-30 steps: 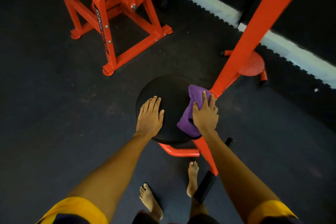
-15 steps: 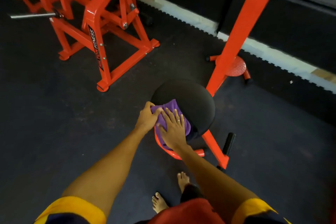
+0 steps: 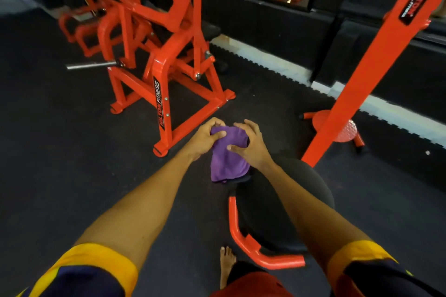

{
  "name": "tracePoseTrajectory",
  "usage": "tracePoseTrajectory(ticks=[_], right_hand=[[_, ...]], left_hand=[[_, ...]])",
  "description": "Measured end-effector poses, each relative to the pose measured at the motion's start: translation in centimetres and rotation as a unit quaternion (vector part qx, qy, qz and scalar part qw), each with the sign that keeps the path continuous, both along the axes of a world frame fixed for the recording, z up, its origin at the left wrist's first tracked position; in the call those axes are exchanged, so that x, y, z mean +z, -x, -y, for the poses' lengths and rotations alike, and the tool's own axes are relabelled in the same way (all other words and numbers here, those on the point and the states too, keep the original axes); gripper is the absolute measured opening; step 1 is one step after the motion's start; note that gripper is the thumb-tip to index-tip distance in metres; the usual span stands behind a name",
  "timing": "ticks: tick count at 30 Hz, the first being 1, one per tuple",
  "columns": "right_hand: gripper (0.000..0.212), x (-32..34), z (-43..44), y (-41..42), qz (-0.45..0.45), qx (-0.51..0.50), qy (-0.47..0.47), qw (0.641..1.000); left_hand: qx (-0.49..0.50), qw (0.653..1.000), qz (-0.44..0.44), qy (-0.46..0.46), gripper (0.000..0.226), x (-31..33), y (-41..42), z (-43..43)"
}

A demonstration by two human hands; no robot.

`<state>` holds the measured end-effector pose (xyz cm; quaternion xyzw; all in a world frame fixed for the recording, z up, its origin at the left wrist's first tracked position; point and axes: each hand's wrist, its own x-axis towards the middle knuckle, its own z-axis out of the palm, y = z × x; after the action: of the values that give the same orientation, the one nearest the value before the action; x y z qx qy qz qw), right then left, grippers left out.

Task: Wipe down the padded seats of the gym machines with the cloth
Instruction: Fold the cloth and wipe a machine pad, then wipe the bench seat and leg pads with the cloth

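Note:
A purple cloth [image 3: 225,159] hangs in the air between both hands, lifted off the round black padded seat [image 3: 270,212] below my right forearm. My left hand [image 3: 205,137] grips the cloth's upper left edge with curled fingers. My right hand [image 3: 248,144] holds its right side, thumb pressed on the fabric. The seat sits on an orange frame [image 3: 243,241] joined to a slanted orange post [image 3: 376,60].
An orange plate-loaded machine [image 3: 164,60] with a steel bar stands on the dark rubber floor at the upper left. A round orange foot plate [image 3: 347,130] lies at the post's base. A black wall with mirrors runs along the back. My bare foot [image 3: 226,263] is beside the seat.
Both hands have lifted the cloth off the seat and now hold it up between them. The view has risen and tilted up, so the seat sits lower in frame.

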<state>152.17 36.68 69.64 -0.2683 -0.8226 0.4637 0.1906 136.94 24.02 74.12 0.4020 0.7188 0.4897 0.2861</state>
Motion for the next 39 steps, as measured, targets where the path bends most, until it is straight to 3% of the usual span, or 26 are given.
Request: tracePoseTrajectory(ticks=[3,6,9,14,22,30,34,39], right_hand=[[0.051,2.4,-3.0,4.4,0.028,-0.015,-0.065,0.997],[0.036,5.2,-6.3,8.5,0.052,0.001,-0.112,0.992],[0.036,7.4,-9.5,11.9,0.06,0.015,-0.103,0.993],[0.038,11.4,-15.6,18.1,0.068,0.001,-0.123,0.99],[0.038,15.9,-24.0,26.7,0.085,-0.043,-0.181,0.979],[0.024,18.9,-30.4,34.6,0.094,-0.133,-0.156,0.974],[0.021,19.4,-33.4,36.5,0.093,-0.155,-0.147,0.973],[0.02,18.6,-40.1,38.6,0.103,-0.181,-0.145,0.967]], left_hand=[[-0.021,0.999,-0.037,0.005,0.027,1.6,5.0,-2.6],[-0.014,0.998,-0.058,-0.013,0.027,3.4,9.0,-5.5],[-0.023,0.996,-0.085,-0.027,0.026,4.9,12.4,-8.4],[-0.114,0.981,-0.152,0.034,0.046,7.9,19.7,-14.4],[-0.046,0.977,-0.206,0.011,0.029,11.4,30.4,-23.9],[-0.043,0.977,-0.21,-0.015,0.032,15.1,38.5,-32.2],[-0.062,0.978,-0.196,-0.027,0.017,14.7,40.8,-36.2],[-0.08,0.983,-0.162,-0.032,0.015,13.5,42.8,-43.3]])
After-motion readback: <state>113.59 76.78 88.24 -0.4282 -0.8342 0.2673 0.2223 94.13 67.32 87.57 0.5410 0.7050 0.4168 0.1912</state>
